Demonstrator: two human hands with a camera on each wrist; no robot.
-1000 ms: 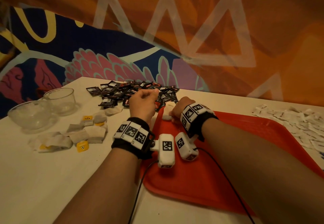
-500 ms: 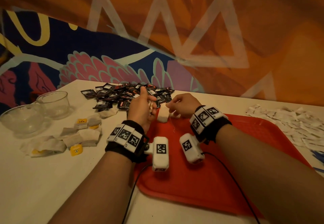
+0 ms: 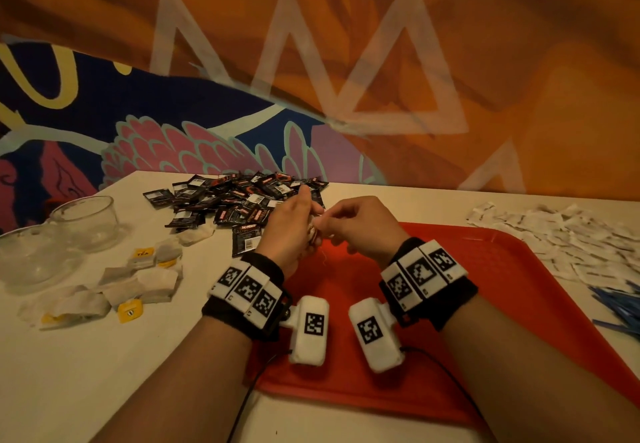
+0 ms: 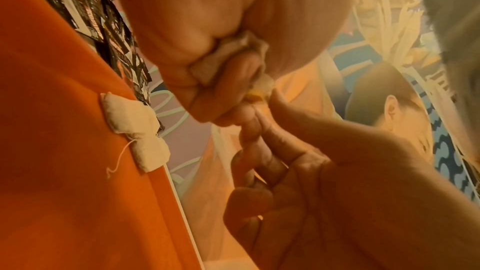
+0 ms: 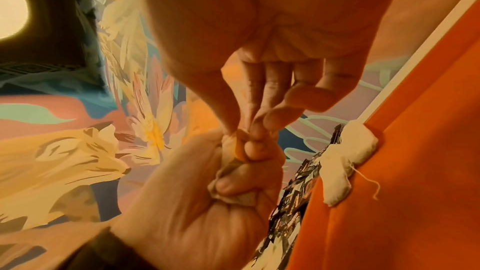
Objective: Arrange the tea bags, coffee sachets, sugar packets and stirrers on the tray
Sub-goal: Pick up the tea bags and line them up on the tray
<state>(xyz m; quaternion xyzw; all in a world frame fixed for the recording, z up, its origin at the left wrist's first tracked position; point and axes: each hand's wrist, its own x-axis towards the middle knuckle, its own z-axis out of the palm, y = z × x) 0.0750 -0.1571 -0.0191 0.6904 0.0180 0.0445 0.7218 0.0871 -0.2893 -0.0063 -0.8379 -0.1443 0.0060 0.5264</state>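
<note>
My left hand (image 3: 294, 228) hovers over the far left corner of the red tray (image 3: 485, 286), fist closed round a bunch of crumpled tea bags (image 4: 228, 56). My right hand (image 3: 332, 224) meets it. Its thumb and forefinger pinch a yellow tea bag tag (image 4: 253, 94) at the top of the left fist, also seen in the right wrist view (image 5: 239, 147). Two white tea bags (image 4: 135, 130) with a loose string lie on the tray by its far edge; the right wrist view shows these tea bags (image 5: 345, 163) too. In the head view my hands hide them.
Black coffee sachets (image 3: 235, 200) are heaped beyond the tray. Loose tea bags (image 3: 138, 280) and two glass bowls (image 3: 83, 221) lie to the left. White sugar packets (image 3: 571, 234) and blue stirrers (image 3: 616, 304) are at the right. A painted wall stands behind the table.
My right hand lifted off a tea bag that it set on the tray and came over to the left fist. Both hands now sit a little higher and closer together.
</note>
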